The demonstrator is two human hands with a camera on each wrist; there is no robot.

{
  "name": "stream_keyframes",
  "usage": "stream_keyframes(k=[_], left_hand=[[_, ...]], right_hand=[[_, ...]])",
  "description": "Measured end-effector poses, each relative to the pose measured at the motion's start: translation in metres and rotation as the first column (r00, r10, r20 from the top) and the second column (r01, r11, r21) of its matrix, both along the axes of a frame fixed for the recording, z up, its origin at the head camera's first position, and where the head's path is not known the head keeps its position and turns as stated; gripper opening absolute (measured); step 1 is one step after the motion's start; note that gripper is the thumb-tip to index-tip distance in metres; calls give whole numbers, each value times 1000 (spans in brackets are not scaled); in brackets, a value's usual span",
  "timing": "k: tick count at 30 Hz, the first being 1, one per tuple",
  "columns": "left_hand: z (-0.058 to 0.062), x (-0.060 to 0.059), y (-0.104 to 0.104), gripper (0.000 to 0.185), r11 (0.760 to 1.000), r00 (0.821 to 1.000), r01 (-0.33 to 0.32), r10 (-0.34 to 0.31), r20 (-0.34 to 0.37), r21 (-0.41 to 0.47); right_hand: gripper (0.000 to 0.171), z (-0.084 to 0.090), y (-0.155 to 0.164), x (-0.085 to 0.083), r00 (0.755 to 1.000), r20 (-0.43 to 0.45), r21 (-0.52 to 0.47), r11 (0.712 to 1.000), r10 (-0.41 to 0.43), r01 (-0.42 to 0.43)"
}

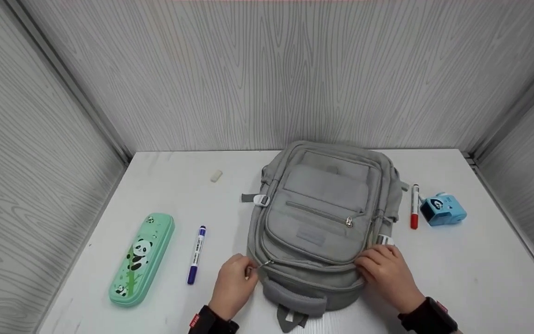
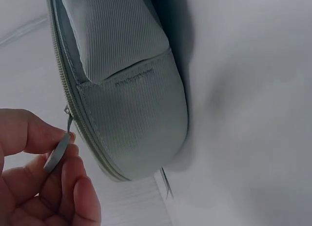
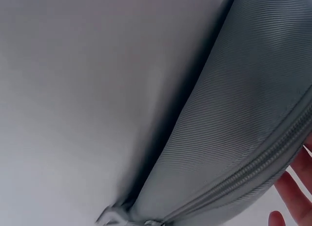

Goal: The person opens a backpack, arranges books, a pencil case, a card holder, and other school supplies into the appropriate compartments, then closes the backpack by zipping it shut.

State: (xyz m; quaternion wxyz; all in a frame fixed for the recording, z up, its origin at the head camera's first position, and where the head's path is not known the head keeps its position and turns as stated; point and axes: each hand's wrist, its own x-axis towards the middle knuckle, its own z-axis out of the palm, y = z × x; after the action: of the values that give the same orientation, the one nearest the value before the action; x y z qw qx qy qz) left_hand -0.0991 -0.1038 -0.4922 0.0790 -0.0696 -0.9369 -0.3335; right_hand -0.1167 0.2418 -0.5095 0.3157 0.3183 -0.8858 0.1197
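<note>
A grey backpack point(image 1: 311, 239) lies front side up, its top handle point(image 1: 295, 299) toward me. My left hand point(image 1: 234, 285) is at the bag's near left corner. Between thumb and fingers it pinches a zipper pull point(image 2: 58, 153), which hangs from a slider on the curved zipper point(image 2: 66, 82). My right hand point(image 1: 387, 273) grips the bag's near right edge, fingers bent over the seam beside a white buckle point(image 1: 384, 240). In the right wrist view only some fingers point(image 3: 297, 196) show, past the bag's zipped edge.
To the left lie a green panda pencil case point(image 1: 142, 260) and a blue marker point(image 1: 196, 255). A small eraser point(image 1: 216, 176) lies farther back. Right of the bag are a red marker point(image 1: 414, 206) and a light-blue camera-shaped item point(image 1: 444, 209). Wood-grain panels point(image 1: 295, 74) enclose the white table point(image 1: 475, 273).
</note>
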Motion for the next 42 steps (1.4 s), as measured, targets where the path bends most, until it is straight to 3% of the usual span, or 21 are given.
stream_keyframes(k=[5, 9, 15, 20, 23, 27, 30, 32, 34, 36, 38, 40, 42], left_hand=[[-2, 21, 26, 10, 989, 995, 84, -90, 42, 122], [-4, 31, 52, 9, 970, 985, 150, -164, 57, 192], [0, 32, 81, 7, 933, 957, 251, -279, 80, 257], [4, 29, 89, 9, 932, 952, 279, -300, 62, 230], [4, 28, 87, 8, 931, 956, 271, -289, 41, 244], [5, 26, 83, 9, 915, 960, 260, -280, 22, 308], [7, 24, 81, 10, 891, 959, 243, -279, 42, 384], [9, 22, 82, 10, 874, 958, 229, -279, 57, 429], [10, 21, 83, 9, 859, 957, 214, -279, 75, 466], [11, 21, 85, 8, 847, 956, 204, -281, 87, 492], [11, 20, 87, 7, 837, 956, 197, -279, 89, 510], [11, 20, 88, 7, 823, 957, 196, -279, 79, 534], [11, 20, 88, 7, 802, 958, 191, -278, 71, 566]], right_hand=[[23, 0, 24, -13, 995, 44, 0, 996, -85, 86], [24, 2, 42, -25, 983, 78, -20, 986, -164, 166], [23, 7, 59, -41, 973, 49, -46, 972, -226, 228], [19, 11, 59, -45, 968, 32, -15, 968, -250, 250], [16, 16, 51, -39, 963, 53, 17, 965, -263, 263], [19, 34, 26, -16, 949, 132, 85, 958, -285, 276], [24, 50, -2, 5, 937, 251, 118, 969, -241, 218], [26, 58, -21, 17, 910, 367, 129, 980, -192, 154], [31, 62, -39, 26, 866, 472, 134, 985, -163, 112], [36, 61, -55, 33, 843, 513, 143, 984, -161, 101], [37, 55, -68, 37, 869, 462, 154, 981, -175, 116], [33, 47, -79, 38, 913, 355, 154, 976, -201, 155], [29, 39, -86, 37, 941, 249, 148, 969, -230, 198]])
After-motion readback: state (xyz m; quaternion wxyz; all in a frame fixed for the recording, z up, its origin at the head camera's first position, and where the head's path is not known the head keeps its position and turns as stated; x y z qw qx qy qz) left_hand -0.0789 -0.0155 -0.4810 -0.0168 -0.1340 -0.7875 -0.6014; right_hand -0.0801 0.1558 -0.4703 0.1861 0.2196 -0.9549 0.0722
